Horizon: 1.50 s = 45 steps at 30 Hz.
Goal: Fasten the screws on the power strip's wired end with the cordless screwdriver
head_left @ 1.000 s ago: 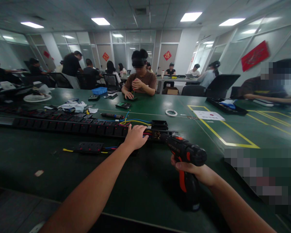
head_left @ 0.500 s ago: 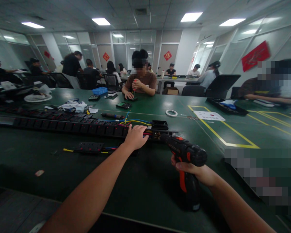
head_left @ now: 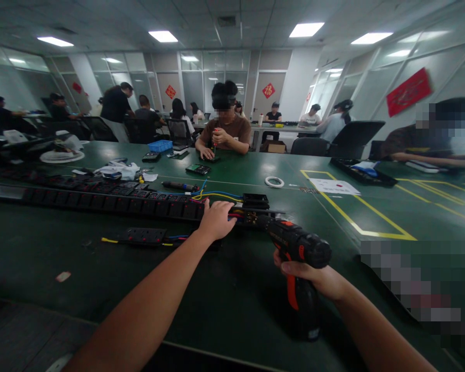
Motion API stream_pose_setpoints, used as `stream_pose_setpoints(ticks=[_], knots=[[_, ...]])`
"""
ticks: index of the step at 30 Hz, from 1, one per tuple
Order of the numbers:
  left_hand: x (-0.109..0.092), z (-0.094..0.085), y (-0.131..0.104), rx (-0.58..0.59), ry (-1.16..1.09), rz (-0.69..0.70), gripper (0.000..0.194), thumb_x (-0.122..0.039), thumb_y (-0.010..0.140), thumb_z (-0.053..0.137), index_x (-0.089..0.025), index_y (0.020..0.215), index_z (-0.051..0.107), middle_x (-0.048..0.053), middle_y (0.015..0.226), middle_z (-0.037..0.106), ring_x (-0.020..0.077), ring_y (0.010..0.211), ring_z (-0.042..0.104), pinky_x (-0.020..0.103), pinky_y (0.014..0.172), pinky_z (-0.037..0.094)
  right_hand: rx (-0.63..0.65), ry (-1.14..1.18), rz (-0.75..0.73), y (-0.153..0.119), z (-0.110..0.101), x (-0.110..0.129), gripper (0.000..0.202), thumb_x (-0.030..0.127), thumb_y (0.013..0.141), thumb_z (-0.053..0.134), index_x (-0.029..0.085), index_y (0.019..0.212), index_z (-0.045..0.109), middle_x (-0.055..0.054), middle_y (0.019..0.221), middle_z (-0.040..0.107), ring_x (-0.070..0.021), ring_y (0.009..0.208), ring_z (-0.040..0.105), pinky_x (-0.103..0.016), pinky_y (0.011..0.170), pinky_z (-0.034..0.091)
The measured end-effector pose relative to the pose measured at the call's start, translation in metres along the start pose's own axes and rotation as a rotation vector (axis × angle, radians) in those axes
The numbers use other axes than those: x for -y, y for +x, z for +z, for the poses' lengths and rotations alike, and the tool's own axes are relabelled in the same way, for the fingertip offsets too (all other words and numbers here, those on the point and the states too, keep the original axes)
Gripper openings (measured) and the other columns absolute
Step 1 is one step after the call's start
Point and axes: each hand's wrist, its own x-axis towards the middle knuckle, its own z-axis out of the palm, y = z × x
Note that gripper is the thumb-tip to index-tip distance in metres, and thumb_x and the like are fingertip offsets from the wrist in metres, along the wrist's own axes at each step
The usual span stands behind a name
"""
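Observation:
A long black power strip [head_left: 139, 203] with rows of sockets lies across the green table. My left hand [head_left: 217, 219] is closed round its right part, beside red, blue and yellow wires [head_left: 220, 196]. My right hand [head_left: 306, 271] grips a black and orange power drill [head_left: 298, 240], its tip pointing left at the strip's open end [head_left: 251, 218]. Whether the tip touches a screw is too small to tell. Nearer to me, a short black socket piece [head_left: 145, 236] with wires lies on the table.
Behind the strip are a dark pen-shaped tool [head_left: 180, 186], a white ring [head_left: 274, 181], a blue basket [head_left: 160, 146] and a black tray [head_left: 362, 170]. A person [head_left: 227, 129] works across the table; another sits at the right.
The view has shifted very slightly. Both my hands, the drill and the strip stay practically where they were.

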Motion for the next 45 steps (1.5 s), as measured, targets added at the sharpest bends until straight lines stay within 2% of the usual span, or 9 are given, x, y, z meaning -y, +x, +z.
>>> stream_pose_setpoints(ticks=[8, 27, 45], knots=[[0.0036, 0.0029, 0.0012, 0.019, 0.034, 0.012, 0.050, -0.042, 0.095, 0.061, -0.026, 0.142, 0.058, 0.007, 0.147, 0.061, 0.0304, 0.139, 0.050, 0.061, 0.126, 0.016, -0.030, 0.020, 0.008, -0.0019, 0.0048, 0.0083, 0.040, 0.052, 0.071, 0.083, 0.019, 0.089, 0.070, -0.004, 0.085, 0.064, -0.0220, 0.077, 0.058, -0.036, 0.072, 0.047], [0.0036, 0.0025, 0.0004, 0.005, 0.015, 0.012, 0.046, -0.042, 0.095, 0.061, -0.026, 0.139, 0.060, 0.007, 0.146, 0.063, 0.0301, 0.138, 0.052, 0.061, 0.125, 0.017, -0.041, 0.006, -0.001, -0.0017, 0.0026, 0.0033, 0.043, 0.055, 0.072, 0.082, 0.019, 0.091, 0.070, -0.004, 0.085, 0.066, -0.0231, 0.077, 0.060, -0.038, 0.074, 0.050], [0.0027, 0.0008, 0.0002, 0.001, 0.003, 0.012, 0.045, -0.041, 0.095, 0.061, -0.025, 0.137, 0.061, 0.007, 0.145, 0.063, 0.0300, 0.137, 0.052, 0.061, 0.125, 0.019, -0.019, 0.004, 0.016, -0.0014, 0.0037, 0.0074, 0.042, 0.056, 0.073, 0.082, 0.019, 0.088, 0.068, -0.003, 0.084, 0.062, -0.0216, 0.077, 0.056, -0.037, 0.072, 0.045]])
